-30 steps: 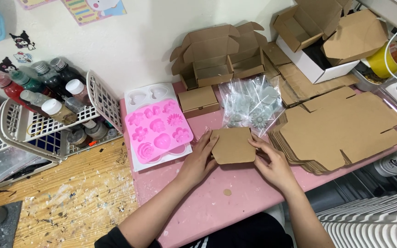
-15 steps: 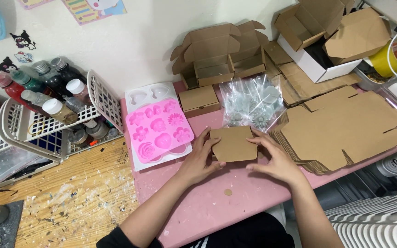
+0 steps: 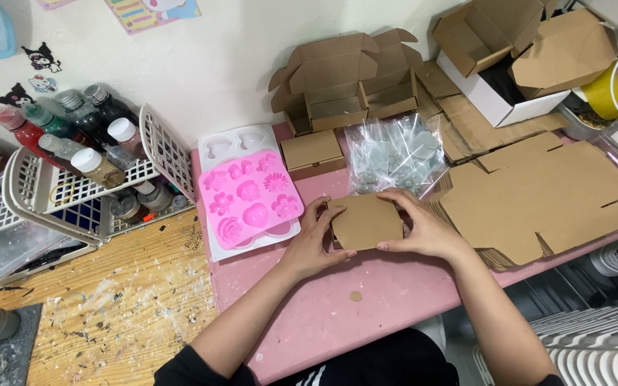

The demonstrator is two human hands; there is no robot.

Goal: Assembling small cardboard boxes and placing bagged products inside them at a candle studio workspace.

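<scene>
Brown cardboard box (image 3: 366,221), small and closed, rests on the pink table (image 3: 395,300). Left hand (image 3: 316,243) and right hand (image 3: 423,225) hold its two sides, fingers wrapped over the edges. Pink silicone mold (image 3: 252,200) lies just left; flat cardboard sheets (image 3: 538,196) lie right.

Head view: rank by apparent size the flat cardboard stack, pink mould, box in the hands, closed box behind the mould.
1. Flat cardboard stack, clearly largest.
2. Pink mould.
3. Box in the hands and closed box look about alike; fingers cover the held one's edges, so no ranking between them.
</scene>
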